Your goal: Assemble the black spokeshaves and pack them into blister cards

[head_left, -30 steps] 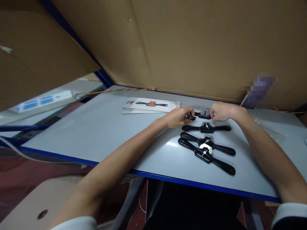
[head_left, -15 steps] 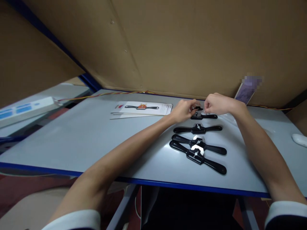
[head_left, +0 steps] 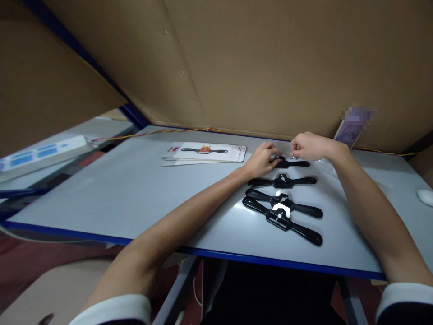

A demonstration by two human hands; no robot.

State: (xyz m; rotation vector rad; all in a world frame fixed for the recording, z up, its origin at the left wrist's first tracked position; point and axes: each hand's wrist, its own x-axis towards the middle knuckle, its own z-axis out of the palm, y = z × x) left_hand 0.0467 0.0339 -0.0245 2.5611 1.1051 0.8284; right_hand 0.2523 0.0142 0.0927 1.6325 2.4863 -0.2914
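Observation:
Several black spokeshaves lie in a column on the right half of the table. My left hand (head_left: 264,159) is closed on the middle of the farthest spokeshave (head_left: 297,164), hiding its left handle. Just right of it, my right hand (head_left: 306,146) pinches a small shiny metal piece (head_left: 293,157), too small to name surely. Below lies a spokeshave with no blade sticking out (head_left: 282,181). Nearer are another spokeshave (head_left: 306,210) and the nearest spokeshave (head_left: 304,233), each with a bright blade showing, lying close together.
Printed cards (head_left: 216,153) are stacked left of my left hand. Clear plastic packaging (head_left: 326,168) lies under my right wrist. A purple phone-like object (head_left: 352,128) leans at the back. A white mouse-like object (head_left: 425,197) sits far right, a power strip (head_left: 47,151) far left.
My left hand has lowered a small black part onto the farthest spokeshave, its fingers now down on the body. A shiny piece now shows at my right fingertips. The view has shifted slightly.

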